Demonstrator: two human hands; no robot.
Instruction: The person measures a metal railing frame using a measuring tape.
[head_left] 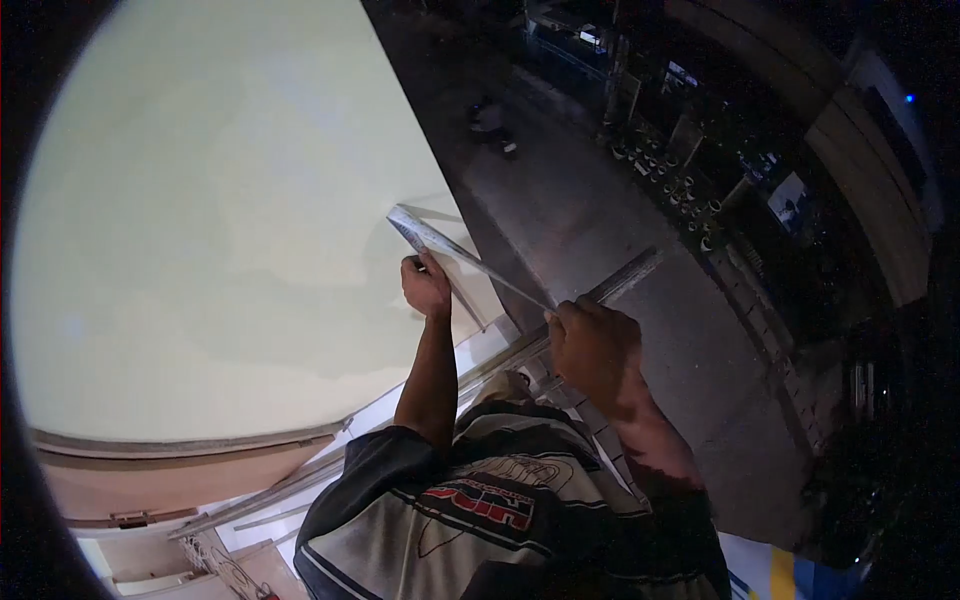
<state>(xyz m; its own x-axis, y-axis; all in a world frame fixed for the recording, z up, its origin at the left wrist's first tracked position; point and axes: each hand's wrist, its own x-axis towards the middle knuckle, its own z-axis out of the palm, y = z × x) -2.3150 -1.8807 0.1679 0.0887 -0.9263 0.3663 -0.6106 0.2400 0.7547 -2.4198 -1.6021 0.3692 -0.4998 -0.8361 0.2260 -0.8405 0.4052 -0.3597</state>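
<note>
A long, thin pale strip (470, 257) runs from a bend at the light wall down to the right. My left hand (428, 287) is closed near the strip's short folded end, close to the wall. My right hand (597, 350) is closed round the strip's other end, over the dark street. Between the two hands the strip looks taut and straight. Its shadow falls on the large pale wall (230, 220) beside my left hand.
Far below on the right lies a dark street (690, 330) with a blurred rider on a motorbike (490, 122) and several potted plants (680, 190). Under my arms are ledges and rails (500, 358). Loose wires (225, 568) hang at the lower left.
</note>
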